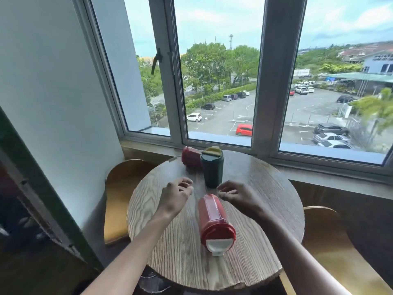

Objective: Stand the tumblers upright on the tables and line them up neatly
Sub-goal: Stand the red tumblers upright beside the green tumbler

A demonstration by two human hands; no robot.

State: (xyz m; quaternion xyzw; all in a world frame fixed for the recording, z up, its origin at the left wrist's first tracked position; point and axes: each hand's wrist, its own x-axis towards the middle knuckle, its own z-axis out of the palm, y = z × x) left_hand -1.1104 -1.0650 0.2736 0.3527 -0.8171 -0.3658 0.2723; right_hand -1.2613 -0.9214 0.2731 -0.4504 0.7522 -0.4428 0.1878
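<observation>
A dark green tumbler (212, 168) with a yellow lid flap stands upright near the far side of the round wooden table (174, 248). Behind it to the left a red tumbler (190, 156) lies on its side. Another red tumbler (213, 222) with a red and white lid lies on its side in the middle, lid toward me. My left hand (176, 195) hovers left of that tumbler's base with fingers loosely curled, holding nothing. To the right of the base my right hand (239, 196) hovers the same way, just in front of the green tumbler.
Two curved wooden chairs flank the table, one at the left (119, 196) and one at the right (331, 248). A window sill (319, 173) and large window run behind the table. A white wall stands on the left.
</observation>
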